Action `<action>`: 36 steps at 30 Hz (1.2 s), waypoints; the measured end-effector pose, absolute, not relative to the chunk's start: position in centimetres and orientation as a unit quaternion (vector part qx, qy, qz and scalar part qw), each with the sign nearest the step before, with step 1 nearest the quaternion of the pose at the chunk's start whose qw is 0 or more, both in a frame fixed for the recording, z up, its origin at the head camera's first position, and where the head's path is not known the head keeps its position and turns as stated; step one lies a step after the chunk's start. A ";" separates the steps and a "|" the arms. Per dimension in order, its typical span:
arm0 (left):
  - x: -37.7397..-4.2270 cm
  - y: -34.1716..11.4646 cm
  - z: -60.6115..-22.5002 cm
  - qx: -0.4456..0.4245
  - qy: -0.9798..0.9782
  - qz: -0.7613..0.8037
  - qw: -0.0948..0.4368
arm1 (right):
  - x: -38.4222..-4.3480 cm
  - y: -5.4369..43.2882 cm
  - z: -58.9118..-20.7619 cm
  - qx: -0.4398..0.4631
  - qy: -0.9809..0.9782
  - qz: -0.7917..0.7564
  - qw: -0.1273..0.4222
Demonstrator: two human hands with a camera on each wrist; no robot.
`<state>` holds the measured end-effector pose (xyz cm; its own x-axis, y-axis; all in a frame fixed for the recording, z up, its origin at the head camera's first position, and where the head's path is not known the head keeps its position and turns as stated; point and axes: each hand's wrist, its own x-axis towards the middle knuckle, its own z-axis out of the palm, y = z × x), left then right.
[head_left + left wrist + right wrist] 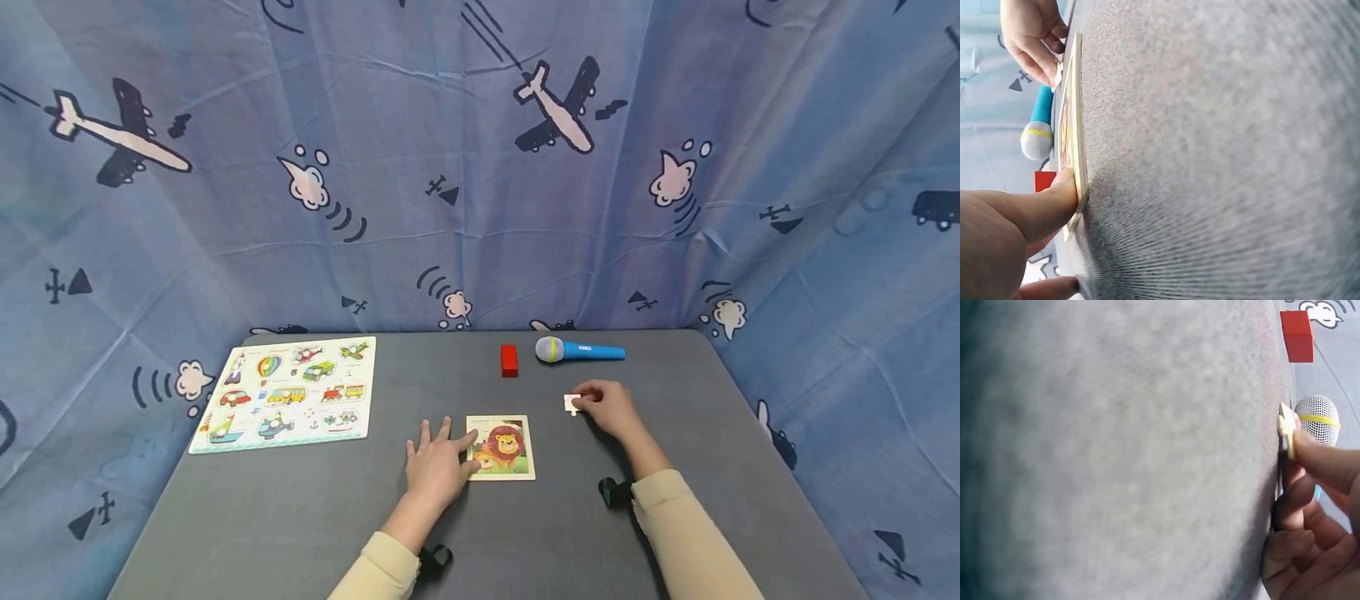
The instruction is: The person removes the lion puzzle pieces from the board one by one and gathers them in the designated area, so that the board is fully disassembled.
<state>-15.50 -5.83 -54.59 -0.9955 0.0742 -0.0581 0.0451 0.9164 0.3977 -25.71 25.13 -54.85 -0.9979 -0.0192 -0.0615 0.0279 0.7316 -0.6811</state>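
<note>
A square lion jigsaw puzzle [505, 450] with a pale wooden frame lies flat on the grey table. My left hand [437, 468] is at its left side with fingers spread. In the left wrist view, the thumb [1063, 195] rests on the puzzle's edge. To the right of the puzzle, my right hand [611, 408] pinches a small pale puzzle piece [572, 404] between thumb and fingers. The right wrist view shows this piece [1287, 430] tilted up close to the table, the other fingers curled beneath.
A blue toy microphone [581, 350] with a silver head lies at the back, beyond the right hand. Left of it stands a red block [509, 361]. A large board with vehicle pictures [288, 394] covers the back left of the table. Behind hangs a blue patterned curtain [420, 167].
</note>
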 end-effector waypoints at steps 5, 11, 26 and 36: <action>-15.6 -5.8 -54.6 0.029 0.978 0.202 0.036 | -26.0 25.1 -55.0 0.013 0.938 -0.344 0.048; -15.6 -5.8 -54.5 0.027 0.978 0.203 0.041 | -26.2 25.0 -54.5 0.020 0.938 -0.344 0.042; -15.5 -5.7 -54.4 0.029 0.977 0.207 0.042 | -25.2 22.9 -51.6 -0.025 0.932 -0.363 -0.004; -15.5 -5.6 -54.4 0.027 0.977 0.206 0.042 | -24.2 20.5 -51.0 -0.052 0.924 -0.378 -0.010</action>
